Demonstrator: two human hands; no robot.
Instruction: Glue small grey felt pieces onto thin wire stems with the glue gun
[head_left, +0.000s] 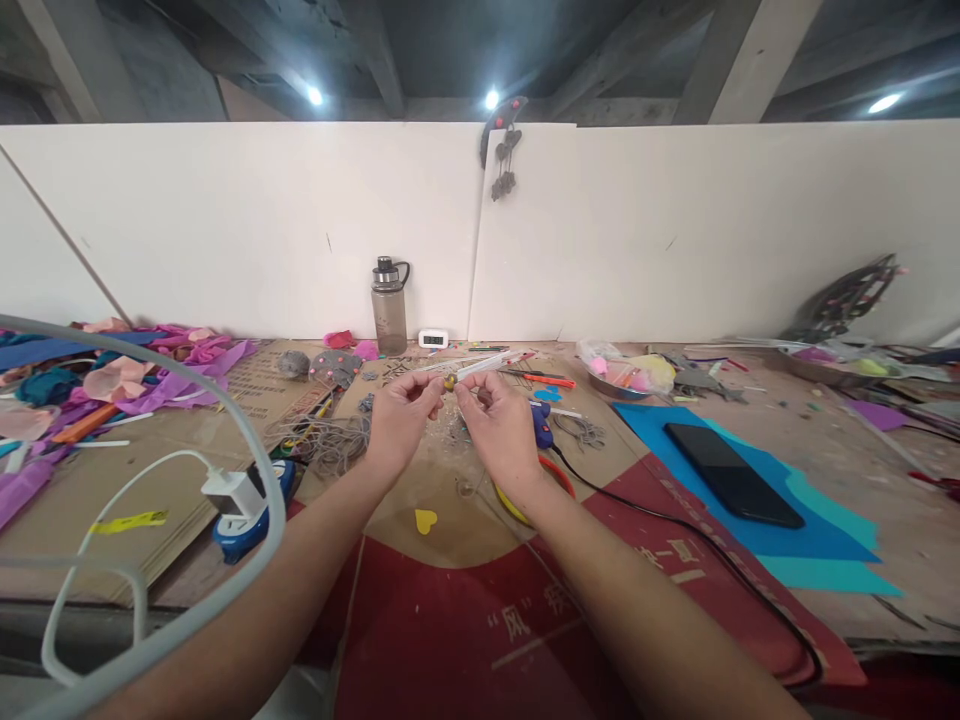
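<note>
My left hand (399,418) and my right hand (501,422) meet in the middle of the head view, above the cardboard. Between their pinched fingertips is a small dark and yellow piece (450,382), too small to name. Both hands are closed at the fingertips. A yellow paper heart (425,521) lies on the cardboard (435,475) below them. Just right of my right hand is a blue tool with a black cord (541,425), partly hidden by the hand. Tangled grey string (330,445) lies beside my left hand.
A bottle (388,310) and small clock (433,339) stand by the white wall. An orange cutter (550,380) lies behind my right hand. At right, a black phone (731,473) rests on blue sheets (660,440). A power strip (241,540) and white cable (262,450) occupy the left.
</note>
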